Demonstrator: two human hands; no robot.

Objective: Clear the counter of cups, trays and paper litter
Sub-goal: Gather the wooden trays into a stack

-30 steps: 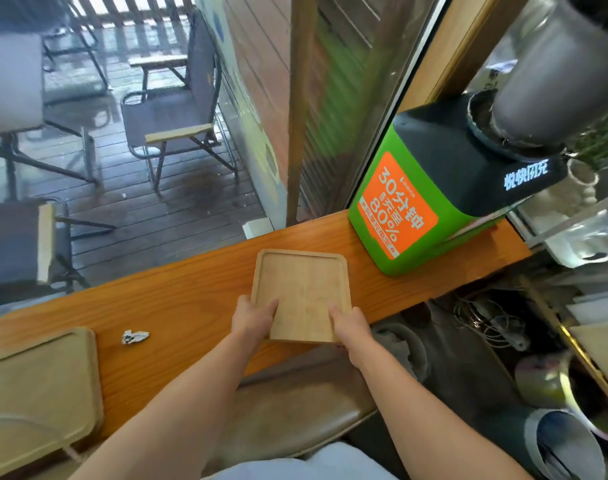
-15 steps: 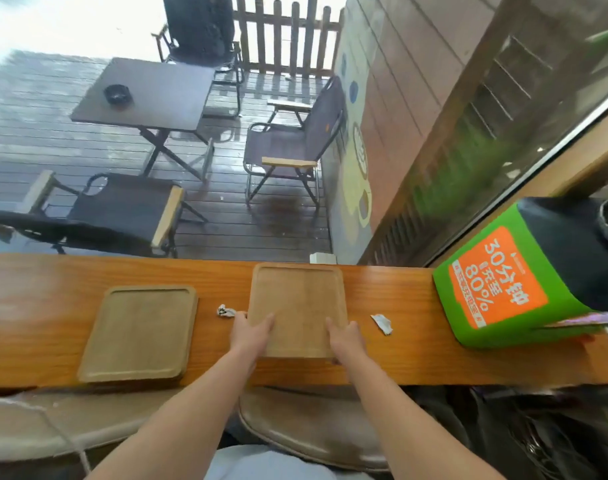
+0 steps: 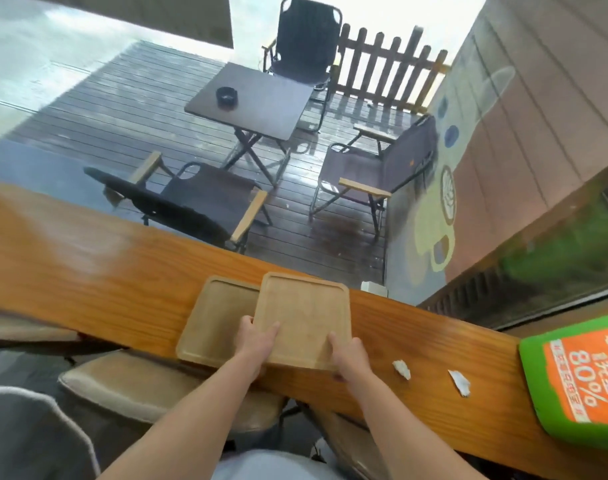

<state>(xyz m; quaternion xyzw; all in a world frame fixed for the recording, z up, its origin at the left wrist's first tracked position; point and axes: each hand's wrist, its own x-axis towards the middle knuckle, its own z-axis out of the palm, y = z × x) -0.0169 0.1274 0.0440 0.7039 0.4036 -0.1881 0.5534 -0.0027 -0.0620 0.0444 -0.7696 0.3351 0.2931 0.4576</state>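
I hold a square wooden tray [image 3: 306, 317] by its near edge with both hands. My left hand [image 3: 257, 341] grips the near-left corner, thumb on top. My right hand [image 3: 349, 351] grips the near-right corner. This tray overlaps the right part of a second wooden tray [image 3: 215, 323] lying on the orange wooden counter [image 3: 98, 271]. Two scraps of white paper litter lie on the counter to the right, a crumpled paper scrap [image 3: 402, 368] and a torn paper scrap [image 3: 460, 377].
A green charging box with an orange label [image 3: 579, 375] stands at the counter's right end. Padded stools [image 3: 146, 386] sit below the counter's near edge. Beyond the glass are a deck, a dark table [image 3: 254, 98] and folding chairs.
I have carried the held tray left along the counter until it overlaps the second tray. The paper scraps now lie to the right of my hands. The view has swung left.
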